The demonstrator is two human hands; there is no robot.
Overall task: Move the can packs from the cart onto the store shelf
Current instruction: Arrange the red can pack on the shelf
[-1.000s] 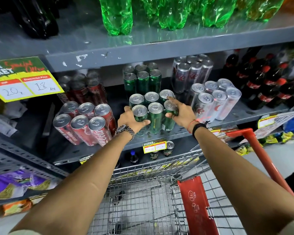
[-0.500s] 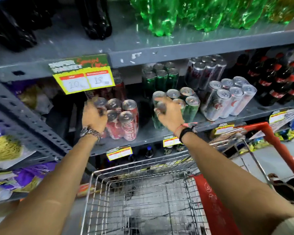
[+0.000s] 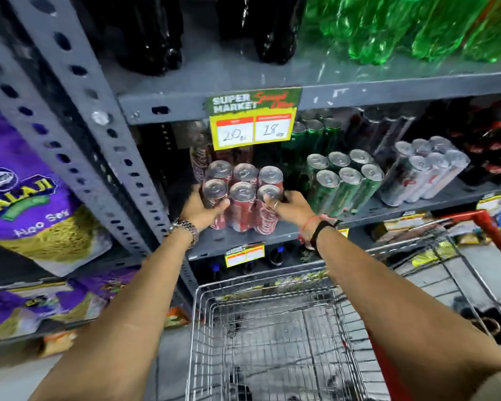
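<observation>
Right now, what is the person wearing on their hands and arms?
The forearms are bare. The left hand has a silver metal link watch at the wrist. The right hand has a thin ring on one of its fingers, with a red thread and a black band around the wrist. A pale sleeve edge shows near the right elbow.

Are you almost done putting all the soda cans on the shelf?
Nearly. The green can six-pack and the silver can six-pack already sit on the grey metal shelf. The left hand and right hand grip the red can six-pack, which stands on that shelf. The wire shopping cart shows no packs in its visible part, so little seems left.
</observation>
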